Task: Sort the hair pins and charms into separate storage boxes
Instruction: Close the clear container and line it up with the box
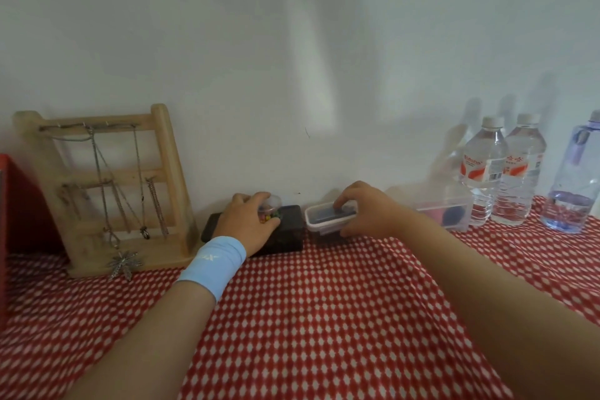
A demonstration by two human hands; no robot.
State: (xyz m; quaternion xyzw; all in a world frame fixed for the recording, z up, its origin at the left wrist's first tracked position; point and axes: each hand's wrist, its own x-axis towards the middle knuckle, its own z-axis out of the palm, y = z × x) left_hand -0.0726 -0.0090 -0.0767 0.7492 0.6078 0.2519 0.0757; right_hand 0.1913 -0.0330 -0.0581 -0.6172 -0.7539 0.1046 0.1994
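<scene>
- Head view looks down both bare forearms, which reach forward across a bench [308,318] covered in a red-and-white patterned cloth, towards the white wall at the back.
- The left hand [246,221], with a pale blue wristband [214,265] at the wrist, lies palm down on a dark box [289,232] that sits against the wall.
- Its fingers curl over a small clear pot [273,203] on top of that box, forefinger across the top and thumb tucked in below. Coloured bits [268,216] show between them; I cannot tell what kind they are.
- The right hand [363,211] arches over a clear lidded box [324,219] just to the right of the dark box, the two boxes nearly touching.
- Its fingers press down on the far part of the lid while the thumb hooks the near edge, so the box is clamped between them. The contents look dark and are too blurred to name.
- The right forearm runs in from the lower right corner, the left from the lower left.
- A wooden rack [162,172] leans against the wall on the left, hung with chains, and a leaf-shaped pendant [125,261] rests at its foot.
- Right of the hands stands another clear box [451,209], then two water bottles [483,172] and a purple-tinted bottle [574,178].
</scene>
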